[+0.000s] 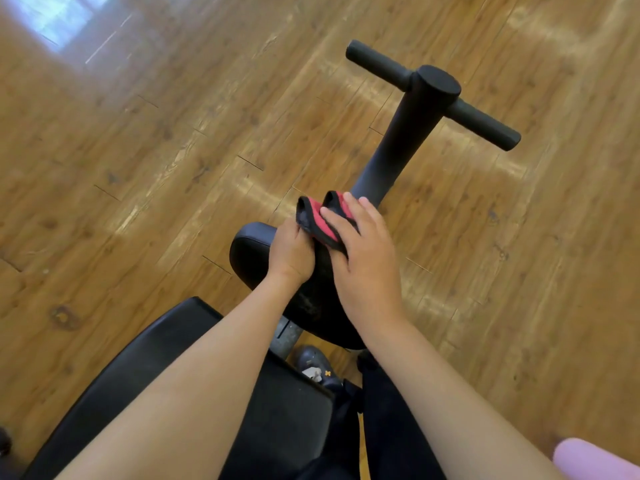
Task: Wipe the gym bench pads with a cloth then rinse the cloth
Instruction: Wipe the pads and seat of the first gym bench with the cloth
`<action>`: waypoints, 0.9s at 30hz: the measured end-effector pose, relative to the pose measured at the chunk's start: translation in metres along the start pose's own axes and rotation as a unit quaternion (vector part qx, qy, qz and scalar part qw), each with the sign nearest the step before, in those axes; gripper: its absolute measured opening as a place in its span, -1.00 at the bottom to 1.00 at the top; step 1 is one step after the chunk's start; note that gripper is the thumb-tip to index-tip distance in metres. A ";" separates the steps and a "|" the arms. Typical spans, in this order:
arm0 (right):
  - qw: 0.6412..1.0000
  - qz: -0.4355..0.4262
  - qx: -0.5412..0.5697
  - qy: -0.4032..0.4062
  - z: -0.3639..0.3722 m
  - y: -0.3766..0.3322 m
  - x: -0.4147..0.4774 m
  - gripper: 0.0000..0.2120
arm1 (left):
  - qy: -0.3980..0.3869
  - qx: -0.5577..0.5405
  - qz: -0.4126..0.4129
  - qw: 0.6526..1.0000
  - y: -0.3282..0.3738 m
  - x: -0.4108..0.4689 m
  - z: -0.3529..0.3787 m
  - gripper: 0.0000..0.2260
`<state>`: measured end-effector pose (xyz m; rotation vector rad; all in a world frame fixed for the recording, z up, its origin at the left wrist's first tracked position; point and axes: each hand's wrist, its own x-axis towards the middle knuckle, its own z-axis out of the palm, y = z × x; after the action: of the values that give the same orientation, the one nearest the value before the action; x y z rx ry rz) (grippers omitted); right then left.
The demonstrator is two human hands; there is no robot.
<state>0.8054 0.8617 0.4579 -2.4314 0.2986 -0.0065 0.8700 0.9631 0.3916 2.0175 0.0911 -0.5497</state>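
While the wooden floor (pixel 173 150) spreads wide around us, we work over the long back pad (pixel 145 368) nearest our body and, beyond it, the small seat pad (pixel 251 251), where the black-and-red cloth (pixel 320 221) lies bunched at the far end. Our left hand (pixel 292 252) is closed on the cloth's near fold; our right hand (pixel 363 261) lies flat, fingers spread, pressing it down without gripping. To wipe well, we judge it best to flatten the bunch and keep even pressure along the edges.
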 end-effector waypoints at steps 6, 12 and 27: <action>0.998 0.009 0.058 -0.009 -0.004 0.006 -0.021 -0.47 | 0.025 0.075 0.006 0.997 -0.004 -0.004 0.003 -0.84; 0.997 0.033 0.055 -0.033 -0.007 0.007 0.024 -0.63 | 0.042 0.066 0.063 0.995 0.001 -0.007 0.005 -0.73; 0.924 0.188 0.334 0.020 0.003 0.023 -0.014 -0.61 | 0.047 -0.037 0.050 0.997 0.001 -0.003 0.007 -0.65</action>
<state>0.7874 0.8493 0.4423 -1.6714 0.6596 0.0106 0.8650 0.9567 0.3912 1.9628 0.0668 -0.3838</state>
